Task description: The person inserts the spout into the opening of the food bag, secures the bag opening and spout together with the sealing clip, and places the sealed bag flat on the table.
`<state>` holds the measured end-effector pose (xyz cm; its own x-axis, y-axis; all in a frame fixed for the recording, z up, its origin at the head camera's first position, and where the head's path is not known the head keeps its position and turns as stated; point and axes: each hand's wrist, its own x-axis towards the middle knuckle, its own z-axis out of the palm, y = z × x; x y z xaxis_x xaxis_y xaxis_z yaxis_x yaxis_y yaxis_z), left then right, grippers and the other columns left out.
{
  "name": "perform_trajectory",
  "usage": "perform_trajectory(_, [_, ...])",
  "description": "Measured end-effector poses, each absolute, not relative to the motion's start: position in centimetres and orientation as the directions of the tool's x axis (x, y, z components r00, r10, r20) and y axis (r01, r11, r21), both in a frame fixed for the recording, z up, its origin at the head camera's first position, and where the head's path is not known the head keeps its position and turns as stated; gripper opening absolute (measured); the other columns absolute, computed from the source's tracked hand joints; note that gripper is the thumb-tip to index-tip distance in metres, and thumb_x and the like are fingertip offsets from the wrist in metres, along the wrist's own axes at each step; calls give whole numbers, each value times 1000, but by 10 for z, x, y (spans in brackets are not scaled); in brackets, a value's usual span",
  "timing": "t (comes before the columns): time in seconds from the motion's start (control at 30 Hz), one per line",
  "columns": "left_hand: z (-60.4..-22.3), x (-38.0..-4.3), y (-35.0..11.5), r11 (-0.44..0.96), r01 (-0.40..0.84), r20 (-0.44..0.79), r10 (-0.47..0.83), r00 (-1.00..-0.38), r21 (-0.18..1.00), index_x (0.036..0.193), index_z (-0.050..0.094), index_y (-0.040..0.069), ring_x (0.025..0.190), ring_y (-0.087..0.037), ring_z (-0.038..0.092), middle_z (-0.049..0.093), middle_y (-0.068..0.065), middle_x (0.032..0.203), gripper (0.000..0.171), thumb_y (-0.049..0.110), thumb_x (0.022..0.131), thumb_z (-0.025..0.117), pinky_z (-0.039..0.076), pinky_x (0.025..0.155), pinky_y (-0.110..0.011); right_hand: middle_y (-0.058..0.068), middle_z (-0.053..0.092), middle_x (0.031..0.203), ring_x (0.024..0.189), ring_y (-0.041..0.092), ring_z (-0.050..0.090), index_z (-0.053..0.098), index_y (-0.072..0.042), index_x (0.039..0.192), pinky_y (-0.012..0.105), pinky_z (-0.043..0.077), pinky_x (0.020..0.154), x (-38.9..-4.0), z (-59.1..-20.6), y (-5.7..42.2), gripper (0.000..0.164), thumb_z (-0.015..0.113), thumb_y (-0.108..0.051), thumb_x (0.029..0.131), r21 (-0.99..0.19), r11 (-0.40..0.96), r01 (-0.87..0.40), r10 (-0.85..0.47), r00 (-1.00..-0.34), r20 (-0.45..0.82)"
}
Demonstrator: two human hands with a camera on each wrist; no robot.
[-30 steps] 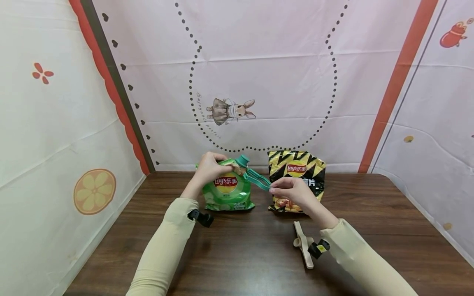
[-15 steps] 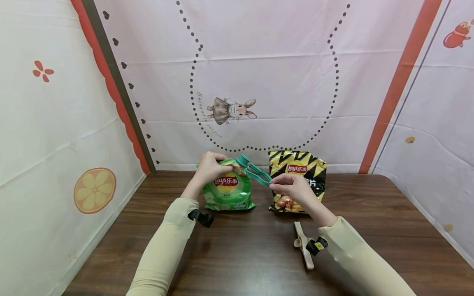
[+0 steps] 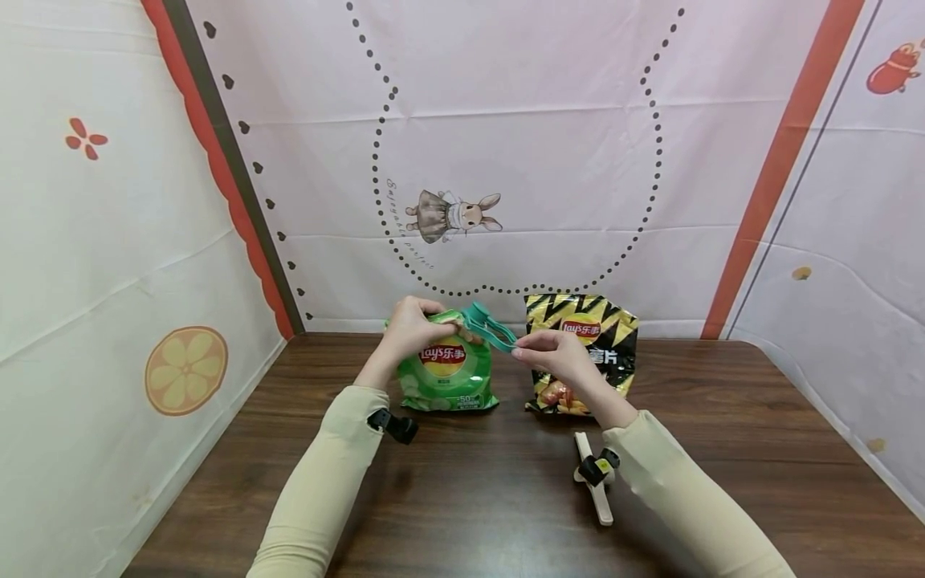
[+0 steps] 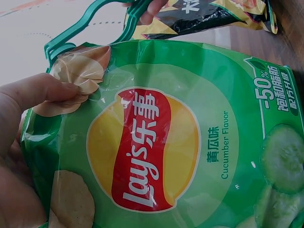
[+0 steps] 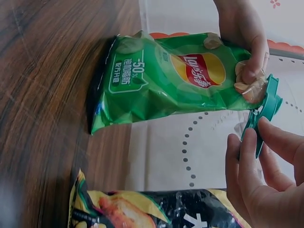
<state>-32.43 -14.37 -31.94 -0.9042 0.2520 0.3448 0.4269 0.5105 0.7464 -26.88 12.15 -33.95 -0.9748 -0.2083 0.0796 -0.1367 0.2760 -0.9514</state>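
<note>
At the table's back stands a green bag of Lay's cucumber-flavor chips [image 3: 444, 385]. My left hand [image 3: 412, 329] pinches its crumpled top corner, thumb across the front in the left wrist view. My right hand [image 3: 560, 359] holds a green bag clip with a round spout [image 3: 477, 314] by the ends of its two arms. Those arms stand spread in the left wrist view. The clip's spout end is right at the bag's top edge, beside my left thumb [image 5: 255, 64]. Most of my left fingers are hidden behind the bag.
A black and yellow Lay's bag [image 3: 619, 341] stands to the right, partly behind my right hand. Nearer on the wooden table [image 3: 470, 482] lies a beige clip [image 3: 601, 504], overlapped by the right wrist camera. A printed cloth [image 3: 506, 160] hangs close behind the bags.
My right hand has moved left with the green clip, bringing it closer against the bag's top corner. The left hand and the green bag stay put.
</note>
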Motion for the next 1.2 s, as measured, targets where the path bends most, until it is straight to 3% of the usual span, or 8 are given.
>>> perform_trajectory(0.13, [-320, -325, -143, 509, 434, 352, 255, -901, 743, 79, 75, 13, 56, -16, 56, 70, -3, 74, 8, 19, 74, 75, 47, 52, -27, 14, 68, 107, 89, 15, 66, 66, 0, 111, 33, 54, 82, -270, -339, 117, 34, 72, -22, 85, -951, 272, -147, -216, -972, 88])
perform_trajectory(0.43, [-319, -323, -144, 514, 443, 364, 254, -896, 734, 79, 75, 14, 54, -16, 57, 70, -3, 70, 8, 19, 73, 73, 48, 51, -28, 15, 66, 113, 98, 22, 64, 67, -2, 110, 33, 54, 84, -272, -337, 107, 32, 71, -22, 86, -962, 243, -122, -210, -975, 71])
perform_trajectory(0.77, [-319, -322, -143, 518, 443, 364, 252, -897, 732, 75, 74, 15, 52, -15, 56, 69, -5, 68, 5, 19, 72, 75, 47, 50, -28, 14, 67, 112, 94, 17, 66, 67, -1, 110, 32, 54, 84, -278, -337, 96, 32, 72, -20, 85, -970, 205, -133, -195, -976, 93])
perform_trajectory(0.83, [-319, -322, -143, 515, 448, 369, 255, -894, 731, 70, 71, 15, 49, -14, 52, 66, -5, 64, 5, 18, 72, 74, 44, 49, -27, 15, 67, 113, 96, 20, 66, 66, 0, 110, 31, 54, 84, -279, -337, 94, 33, 73, -19, 84, -974, 186, -129, -195, -977, 92])
perform_trajectory(1.07, [-320, -322, -143, 505, 472, 385, 272, -882, 723, 55, 41, 13, 45, -12, 34, 38, 2, 50, 37, 15, 74, 72, 32, 47, -24, 16, 65, 116, 104, 29, 65, 65, 0, 111, 31, 54, 84, -278, -334, 88, 32, 72, -18, 85, -981, 155, -119, -194, -977, 87])
perform_trajectory(1.2, [-320, -321, -143, 520, 454, 375, 255, -891, 724, 59, 57, 12, 47, -12, 43, 51, 2, 53, 24, 18, 74, 75, 38, 47, -24, 15, 65, 117, 108, 33, 62, 65, -1, 112, 31, 54, 85, -278, -333, 86, 30, 70, -17, 86, -983, 139, -121, -193, -977, 93])
